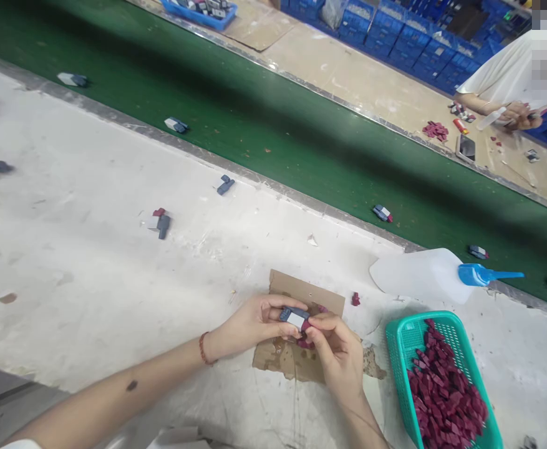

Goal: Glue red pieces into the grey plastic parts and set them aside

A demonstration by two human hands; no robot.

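Over a stained piece of cardboard (308, 284), my left hand (254, 321) is closed on a small dark blue and white plastic part (295, 318). My right hand (341, 355) pinches a dark red piece (305, 325) against the right end of that part, where the two touch. More dark red bits lie on the cardboard beneath my fingers, partly hidden. A single red piece (356, 299) sits on the table just right of the cardboard.
Right of my hands stands a green basket (393, 355) of dark red pieces. Behind it lies a white bottle (418, 274) with a blue nozzle. A green conveyor belt (264, 143) carries several similar parts. Across it, a person's hands (519, 116) work at another table.
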